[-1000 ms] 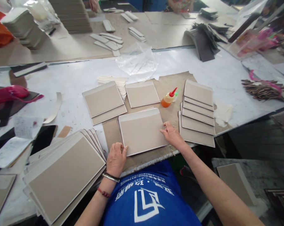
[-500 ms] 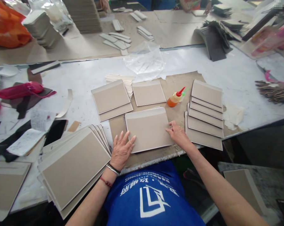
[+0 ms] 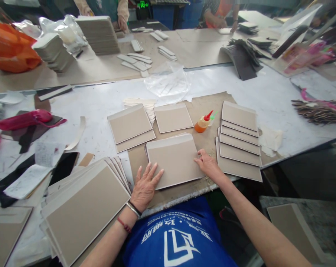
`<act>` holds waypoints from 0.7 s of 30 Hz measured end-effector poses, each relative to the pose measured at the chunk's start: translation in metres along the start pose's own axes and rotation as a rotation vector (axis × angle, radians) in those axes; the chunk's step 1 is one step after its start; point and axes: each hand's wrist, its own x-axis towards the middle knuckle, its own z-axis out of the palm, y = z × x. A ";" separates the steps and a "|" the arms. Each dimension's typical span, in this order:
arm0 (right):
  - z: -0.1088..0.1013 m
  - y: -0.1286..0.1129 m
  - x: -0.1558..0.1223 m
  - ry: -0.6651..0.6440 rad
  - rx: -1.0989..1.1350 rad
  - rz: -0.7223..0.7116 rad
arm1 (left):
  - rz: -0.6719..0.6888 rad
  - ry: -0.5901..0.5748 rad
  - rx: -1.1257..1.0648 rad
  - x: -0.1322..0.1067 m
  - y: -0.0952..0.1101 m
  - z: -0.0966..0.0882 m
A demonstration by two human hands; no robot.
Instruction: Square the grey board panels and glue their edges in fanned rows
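Observation:
A beige flat panel (image 3: 175,161) with a pale strip along its far edge lies in front of me, with at least one more sheet edge showing beneath it. My left hand (image 3: 145,185) rests at its near left corner, fingers spread and lying over the edge. At the right edge, the fingers of my right hand (image 3: 208,165) are curled closed on the panel's side; the thumb and fingertips are partly hidden. Just beyond stands a small glue bottle (image 3: 201,126) with orange liquid and a red nozzle. Another beige panel (image 3: 173,118) lies past the first.
Overlapping panels (image 3: 238,141) are fanned out on the right, and a bigger stack (image 3: 84,211) sits at left. A clear plastic bag (image 3: 168,81) lies farther back. Across the table are stacked boards (image 3: 98,35) and two other people's hands and arms. The table edge runs close to my apron.
The view has tilted up slightly, so everything sits lower and more of the people opposite shows. Both hands stay at the same panel edges, the left shifted slightly over its corner.

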 end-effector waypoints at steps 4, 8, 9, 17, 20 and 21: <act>-0.003 -0.004 -0.002 -0.015 0.028 0.002 | 0.070 -0.050 -0.002 0.004 -0.001 -0.002; -0.006 -0.007 -0.003 -0.010 0.043 0.023 | 0.113 -0.062 0.026 0.007 -0.001 -0.004; -0.006 -0.007 -0.003 -0.008 0.040 0.028 | 0.126 -0.068 0.035 0.008 0.000 -0.004; -0.009 -0.018 -0.006 -0.019 -0.088 0.047 | 0.155 -0.095 0.085 0.013 0.006 -0.011; -0.016 -0.028 -0.009 -0.015 -0.245 0.081 | 0.161 -0.109 0.098 0.015 0.007 -0.013; -0.019 -0.030 -0.010 -0.012 -0.293 0.088 | 0.164 -0.113 0.103 0.015 0.007 -0.014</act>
